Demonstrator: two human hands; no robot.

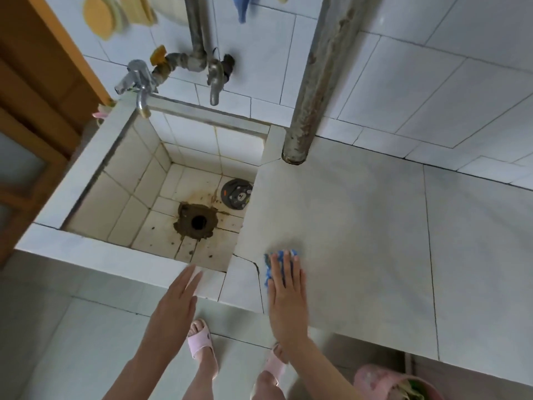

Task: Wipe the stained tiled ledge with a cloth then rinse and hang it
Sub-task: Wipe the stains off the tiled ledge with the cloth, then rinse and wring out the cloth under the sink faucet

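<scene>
Right hand (287, 298) flat on blue cloth (269, 272), tiled ledge (360, 226)

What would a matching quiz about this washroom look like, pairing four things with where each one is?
Things
1. blue wiping cloth
2. round dark drain cover
3. yellow valve handle
4. rusty grey upright pipe

Places
A. on the grey pipework above the tiled sink
B. under the flat right hand on the white tiled ledge
C. rising from the ledge's back corner nearest the sink
D. on the sink floor, by the ledge-side wall

Pairs: 1-B, 2-D, 3-A, 4-C
</scene>
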